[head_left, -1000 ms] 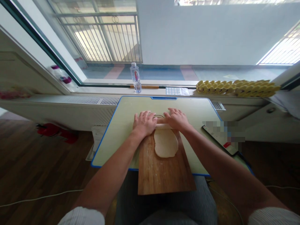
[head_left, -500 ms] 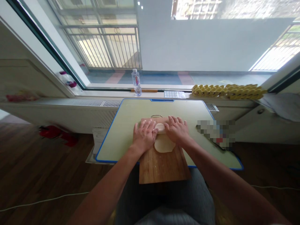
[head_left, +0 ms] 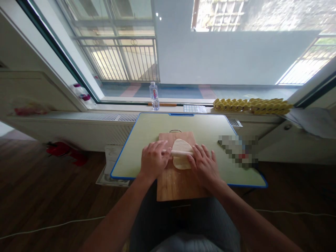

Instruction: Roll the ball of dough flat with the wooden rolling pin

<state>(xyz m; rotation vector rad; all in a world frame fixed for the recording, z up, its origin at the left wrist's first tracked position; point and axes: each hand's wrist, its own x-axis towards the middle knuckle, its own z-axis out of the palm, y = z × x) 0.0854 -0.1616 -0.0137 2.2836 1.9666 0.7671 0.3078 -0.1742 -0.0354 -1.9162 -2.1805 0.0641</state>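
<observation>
Legs in grey cloth (head_left: 223,220) are seen at the bottom centre of the frame, with the near edge of a wooden board (head_left: 178,189) set just above them. A thin white cord (head_left: 63,223) is run across the dark floor at lower left. On the board, at the centre of the frame, a flat pale round of dough (head_left: 182,163) is crossed from left to right by a slim rolling pin (head_left: 181,153). The pin's left end is held under the fingers of the left hand (head_left: 155,159), and its right end is covered and held by the right hand (head_left: 205,164); a narrow span of pin is left bare between them. Beneath the board, a pale table (head_left: 128,157) is edged in blue. On its right side, a flat object (head_left: 236,150) is largely masked by blurred squares. A red object (head_left: 65,151) is seen on the floor at left. Beyond the table, a clear bottle (head_left: 154,96) is stood on the windowsill, and yellow egg trays (head_left: 252,106) are laid along it at right. Through the glass, a barred railing (head_left: 120,59) is shown at upper left.
</observation>
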